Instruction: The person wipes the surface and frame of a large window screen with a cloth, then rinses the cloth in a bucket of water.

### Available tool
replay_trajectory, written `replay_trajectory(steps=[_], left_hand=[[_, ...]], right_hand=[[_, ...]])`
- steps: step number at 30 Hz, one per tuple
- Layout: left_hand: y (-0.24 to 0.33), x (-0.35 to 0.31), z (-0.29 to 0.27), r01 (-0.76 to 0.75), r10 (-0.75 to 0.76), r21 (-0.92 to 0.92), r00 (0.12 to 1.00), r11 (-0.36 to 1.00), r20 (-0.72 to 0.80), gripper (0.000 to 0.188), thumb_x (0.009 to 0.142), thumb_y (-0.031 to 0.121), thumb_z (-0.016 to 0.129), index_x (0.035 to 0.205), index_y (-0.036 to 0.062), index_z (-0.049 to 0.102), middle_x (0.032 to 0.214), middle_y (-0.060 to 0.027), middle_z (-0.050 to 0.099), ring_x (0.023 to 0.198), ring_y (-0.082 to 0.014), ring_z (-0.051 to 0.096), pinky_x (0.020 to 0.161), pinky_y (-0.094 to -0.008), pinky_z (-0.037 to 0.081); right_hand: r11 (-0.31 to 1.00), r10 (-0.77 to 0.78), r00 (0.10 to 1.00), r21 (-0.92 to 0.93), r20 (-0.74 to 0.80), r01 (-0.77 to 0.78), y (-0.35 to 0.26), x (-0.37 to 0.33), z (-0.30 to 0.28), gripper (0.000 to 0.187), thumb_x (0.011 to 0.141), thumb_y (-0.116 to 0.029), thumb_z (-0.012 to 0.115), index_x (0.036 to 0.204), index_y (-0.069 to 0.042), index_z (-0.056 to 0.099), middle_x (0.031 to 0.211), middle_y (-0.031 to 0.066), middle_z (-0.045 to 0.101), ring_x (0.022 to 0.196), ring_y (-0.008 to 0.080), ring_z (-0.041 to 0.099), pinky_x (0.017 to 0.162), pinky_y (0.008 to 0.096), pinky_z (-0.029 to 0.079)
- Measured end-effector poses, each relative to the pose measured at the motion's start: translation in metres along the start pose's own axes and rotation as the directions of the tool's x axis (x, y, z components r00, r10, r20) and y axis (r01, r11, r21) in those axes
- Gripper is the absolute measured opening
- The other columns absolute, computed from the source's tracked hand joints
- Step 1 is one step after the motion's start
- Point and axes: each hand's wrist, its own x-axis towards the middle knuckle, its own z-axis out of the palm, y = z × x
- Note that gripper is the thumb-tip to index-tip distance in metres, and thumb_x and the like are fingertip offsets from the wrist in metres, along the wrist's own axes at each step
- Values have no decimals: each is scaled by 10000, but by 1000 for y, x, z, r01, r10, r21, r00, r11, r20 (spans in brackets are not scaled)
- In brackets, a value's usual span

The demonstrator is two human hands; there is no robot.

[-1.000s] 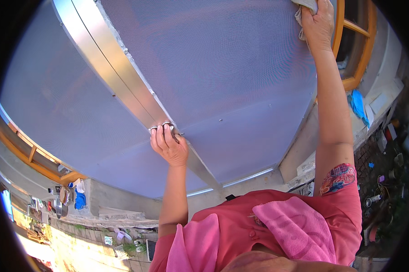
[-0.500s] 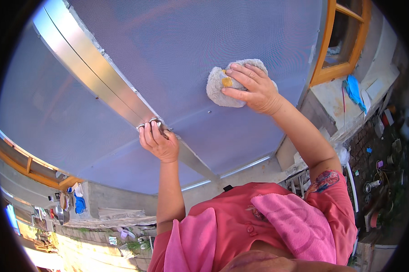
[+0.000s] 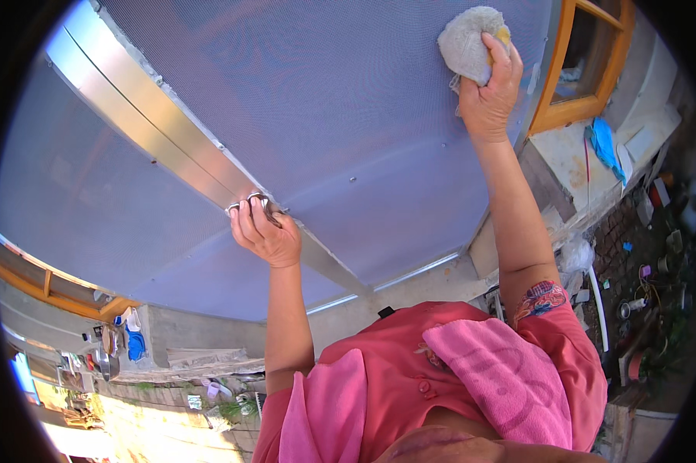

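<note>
Two hands on the mesh screen, the cloth now swept to the upper right.

One hand, the left hand (image 3: 264,235), is curled with its fingers pressed against the metal bar (image 3: 151,147) that crosses the mesh screen (image 3: 325,100); it sits at much the same spot on the bar as half a second ago, so it reads as a brace. Further right, the right hand (image 3: 490,96) has its fingers closed around a pale cleaning cloth (image 3: 465,42), pressed flat to the mesh near the screen's top edge, just beside the orange window frame (image 3: 564,69). Half a second ago the cloth was lower and nearer the middle of the panel; the arm is now stretched almost straight. Judging by that shift, the wiping has worked its way up to the far corner of this panel.
</note>
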Motion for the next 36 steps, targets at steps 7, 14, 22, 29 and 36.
replay_trajectory(steps=[7, 14, 22, 29, 36], left_hand=[[0, 1, -4, -1, 2, -30, 1000, 1000, 29, 453, 891, 84, 565, 1337, 5, 549, 1362, -155, 533, 1318, -394, 465, 1120, -503, 429], [-4, -2, -2, -5, 6, -51, 1000, 999, 18, 470, 899, 108, 559, 1357, 4, 538, 1378, -159, 511, 1322, -407, 457, 1127, -517, 408], [-2, -3, -1, 1, 1, -41, 999, 999, 35, 475, 891, 106, 563, 1354, -2, 539, 1389, -164, 500, 1314, -411, 464, 1121, -524, 414], [-1, -2, -3, -10, 10, -2, 999, 1000, 40, 418, 936, 142, 526, 1332, 9, 553, 1373, -154, 508, 1306, -388, 464, 1100, -514, 448], [-2, -3, -1, -19, 18, 19, 999, 1000, 45, 494, 855, 86, 534, 1341, -8, 549, 1367, -153, 509, 1305, -388, 465, 1106, -517, 442]], right_hand=[[927, -253, 893, 357, 373, 113, -78, -81, -18, 552, 725, 9, 754, 1232, -196, 683, 1331, 172, 578, 1233, 363, 586, 1013, 437, 490], [-346, 472, 344, 529, 812, -775, -92, -67, -56, 577, 926, -66, 666, 1459, -70, 446, 1311, 123, 624, 1162, 262, 651, 982, 396, 554], [-680, 403, 139, 398, 905, -616, -59, -84, -63, 511, 998, -266, 524, 1459, -50, 485, 1395, 179, 586, 1260, 343, 600, 1047, 481, 518], [2, 645, 589, 770, 487, -638, -29, -18, -72, 472, 940, -145, 634, 1398, -67, 549, 1377, 143, 590, 1254, 305, 588, 1065, 430, 479], [840, 323, 946, 467, -16, -278, 17, -10, -37, 429, 915, -22, 661, 1337, -62, 598, 1232, 114, 648, 1148, 261, 635, 971, 349, 520]])
